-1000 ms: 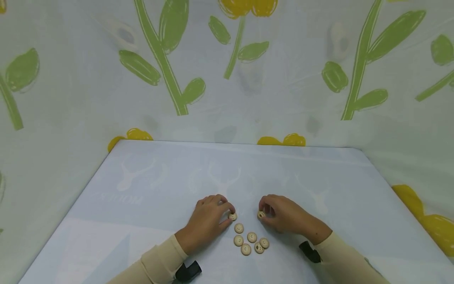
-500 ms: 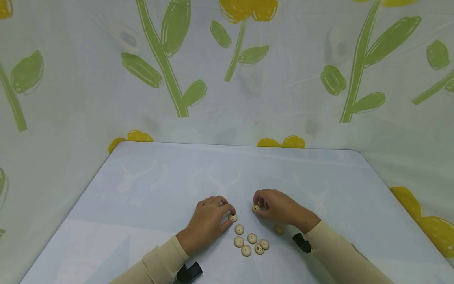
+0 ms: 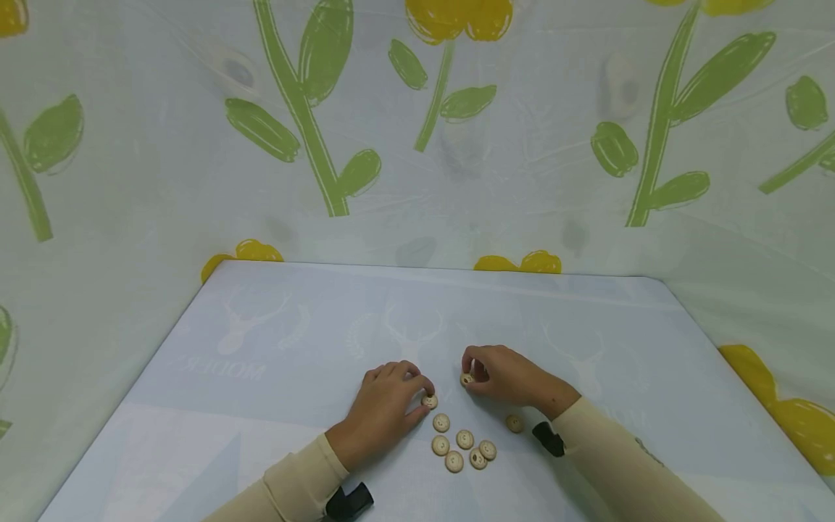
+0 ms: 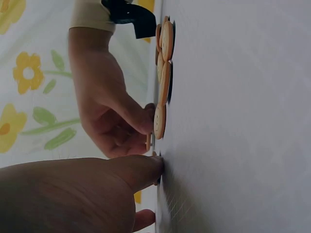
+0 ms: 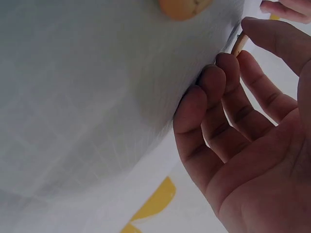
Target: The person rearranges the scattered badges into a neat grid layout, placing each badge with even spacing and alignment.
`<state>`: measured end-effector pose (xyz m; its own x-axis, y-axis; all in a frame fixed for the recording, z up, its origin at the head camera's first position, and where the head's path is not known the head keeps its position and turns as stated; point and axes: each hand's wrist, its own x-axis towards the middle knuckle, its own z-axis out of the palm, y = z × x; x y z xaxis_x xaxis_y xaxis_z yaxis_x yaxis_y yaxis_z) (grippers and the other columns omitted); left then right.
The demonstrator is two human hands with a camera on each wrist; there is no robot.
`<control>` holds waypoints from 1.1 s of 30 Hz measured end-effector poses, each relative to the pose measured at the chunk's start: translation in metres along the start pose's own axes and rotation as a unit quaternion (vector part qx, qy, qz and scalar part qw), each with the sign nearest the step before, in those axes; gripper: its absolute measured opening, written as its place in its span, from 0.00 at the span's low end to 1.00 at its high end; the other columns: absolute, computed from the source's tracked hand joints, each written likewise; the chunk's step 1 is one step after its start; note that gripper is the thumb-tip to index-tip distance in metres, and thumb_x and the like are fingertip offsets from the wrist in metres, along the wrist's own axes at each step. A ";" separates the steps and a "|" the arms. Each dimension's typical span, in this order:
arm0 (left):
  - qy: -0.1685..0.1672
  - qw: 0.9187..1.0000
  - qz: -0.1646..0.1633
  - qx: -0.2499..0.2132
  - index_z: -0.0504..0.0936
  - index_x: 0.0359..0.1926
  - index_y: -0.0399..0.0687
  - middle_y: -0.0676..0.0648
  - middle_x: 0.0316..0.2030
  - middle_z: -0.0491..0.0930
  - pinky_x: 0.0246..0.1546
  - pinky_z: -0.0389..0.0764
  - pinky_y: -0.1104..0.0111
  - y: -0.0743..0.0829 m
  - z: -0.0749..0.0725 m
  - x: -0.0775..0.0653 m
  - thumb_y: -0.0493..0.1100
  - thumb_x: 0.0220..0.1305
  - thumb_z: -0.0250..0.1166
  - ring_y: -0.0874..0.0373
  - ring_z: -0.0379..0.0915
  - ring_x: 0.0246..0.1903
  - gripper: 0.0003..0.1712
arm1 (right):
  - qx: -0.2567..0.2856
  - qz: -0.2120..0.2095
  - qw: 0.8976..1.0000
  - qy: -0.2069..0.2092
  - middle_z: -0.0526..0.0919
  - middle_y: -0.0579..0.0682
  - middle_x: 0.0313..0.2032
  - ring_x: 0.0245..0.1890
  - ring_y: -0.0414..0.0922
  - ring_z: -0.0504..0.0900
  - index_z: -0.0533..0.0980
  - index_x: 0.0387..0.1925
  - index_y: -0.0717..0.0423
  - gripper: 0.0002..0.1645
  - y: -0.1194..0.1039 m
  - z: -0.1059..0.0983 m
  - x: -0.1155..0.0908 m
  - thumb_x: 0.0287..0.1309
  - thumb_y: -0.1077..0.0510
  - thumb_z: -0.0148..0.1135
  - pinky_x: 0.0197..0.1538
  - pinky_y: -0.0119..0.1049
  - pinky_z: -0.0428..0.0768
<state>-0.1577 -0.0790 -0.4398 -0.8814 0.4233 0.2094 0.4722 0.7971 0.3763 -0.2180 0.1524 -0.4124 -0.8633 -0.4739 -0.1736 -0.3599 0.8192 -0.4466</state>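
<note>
Right hand (image 3: 512, 375) — thumb and finger closed on one button (image 3: 466, 379), beyond the loose buttons (image 3: 465, 439); left hand (image 3: 380, 412) — pinching another button (image 3: 430, 402), nearer them. Step: apparently positioning; next move probably calls for laying the first flat.

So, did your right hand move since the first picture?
Yes. Judged against the table, the right hand has shifted a little left and toward the far edge, along with the button it pinches.
</note>
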 end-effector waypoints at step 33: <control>-0.001 1.000 0.001 0.011 0.84 0.43 0.63 0.52 0.49 0.79 0.57 0.72 0.46 0.001 0.001 0.000 0.51 0.62 0.71 0.50 0.74 0.56 0.09 | 0.020 -0.006 1.000 -0.005 0.73 0.43 0.23 0.24 0.38 0.72 0.73 0.42 0.48 0.12 0.002 0.003 0.002 0.61 0.58 0.69 0.28 0.30 0.71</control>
<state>-0.1575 -0.0776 -0.4404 -0.8803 0.4261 0.2087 0.4742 0.8054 0.3557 -0.2192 0.1524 -0.4166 -0.8555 -0.4866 -0.1771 -0.3550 0.8001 -0.4835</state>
